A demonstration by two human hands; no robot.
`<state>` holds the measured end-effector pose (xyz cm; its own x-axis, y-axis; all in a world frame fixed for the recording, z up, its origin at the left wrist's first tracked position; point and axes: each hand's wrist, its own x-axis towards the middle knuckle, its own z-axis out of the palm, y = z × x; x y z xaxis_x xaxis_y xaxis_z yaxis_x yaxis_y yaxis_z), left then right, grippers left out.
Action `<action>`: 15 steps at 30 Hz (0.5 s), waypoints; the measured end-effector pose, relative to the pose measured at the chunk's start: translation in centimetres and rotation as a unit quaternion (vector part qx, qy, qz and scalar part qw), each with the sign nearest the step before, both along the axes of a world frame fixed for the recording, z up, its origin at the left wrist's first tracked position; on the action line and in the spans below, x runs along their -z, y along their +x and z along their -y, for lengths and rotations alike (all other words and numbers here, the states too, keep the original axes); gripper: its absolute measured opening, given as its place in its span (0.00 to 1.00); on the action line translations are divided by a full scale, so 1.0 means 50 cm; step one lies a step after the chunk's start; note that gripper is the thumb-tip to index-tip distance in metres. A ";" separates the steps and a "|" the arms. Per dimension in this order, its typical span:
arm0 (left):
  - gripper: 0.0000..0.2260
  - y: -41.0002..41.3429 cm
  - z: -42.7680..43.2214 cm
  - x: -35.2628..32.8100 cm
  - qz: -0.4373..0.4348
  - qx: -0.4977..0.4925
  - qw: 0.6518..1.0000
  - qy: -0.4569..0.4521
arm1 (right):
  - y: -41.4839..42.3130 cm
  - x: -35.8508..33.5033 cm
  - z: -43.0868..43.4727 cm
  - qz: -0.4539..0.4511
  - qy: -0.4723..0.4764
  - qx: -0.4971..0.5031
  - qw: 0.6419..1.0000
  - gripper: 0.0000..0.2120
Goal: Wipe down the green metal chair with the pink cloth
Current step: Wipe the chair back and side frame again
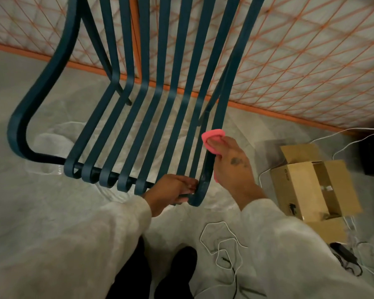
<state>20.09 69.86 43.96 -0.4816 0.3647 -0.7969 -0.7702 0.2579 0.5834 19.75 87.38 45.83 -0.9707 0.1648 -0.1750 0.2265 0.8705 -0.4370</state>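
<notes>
The green metal chair (pixel 125 117) fills the upper middle of the head view, its seat made of several long curved slats that curl under at the front edge. My left hand (pixel 173 188) grips the front edge of the seat near the rightmost slats, fingers curled round the metal. My right hand (pixel 231 162) holds the pink cloth (pixel 212 139) and presses it against the outer right slat, a little behind the front curl. Part of the cloth hangs hidden under my palm.
An open cardboard box (pixel 311 186) stands on the grey floor to the right. White cables (pixel 220 240) and a black adapter (pixel 341 253) lie near my feet. An orange lattice fence (pixel 289 61) runs behind the chair.
</notes>
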 end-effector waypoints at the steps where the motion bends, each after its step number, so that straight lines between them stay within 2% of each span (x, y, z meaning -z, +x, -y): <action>1: 0.14 0.005 0.004 0.002 0.004 0.001 1.000 0.002 | 0.024 0.007 0.011 -0.009 0.019 -0.004 1.000 0.26; 4: 0.14 0.014 0.012 0.005 0.006 0.006 1.000 0.017 | 0.137 0.041 0.058 -0.059 0.003 -0.003 0.998 0.29; 7: 0.14 0.012 0.012 0.013 -0.007 0.011 1.000 0.016 | 0.238 0.101 0.108 -0.082 0.028 -0.020 0.996 0.36; 10: 0.15 0.006 0.011 0.021 -0.016 0.017 1.000 0.001 | 0.278 0.132 0.125 -0.107 -0.023 0.049 0.993 0.33; 13: 0.16 0.000 0.021 0.034 -0.011 0.028 1.000 -0.005 | 0.298 0.140 0.124 -0.156 -0.078 0.091 0.981 0.25; 15: 0.16 -0.003 0.029 0.039 -0.006 0.030 1.000 -0.004 | 0.301 0.115 0.122 -0.152 -0.193 0.189 0.951 0.23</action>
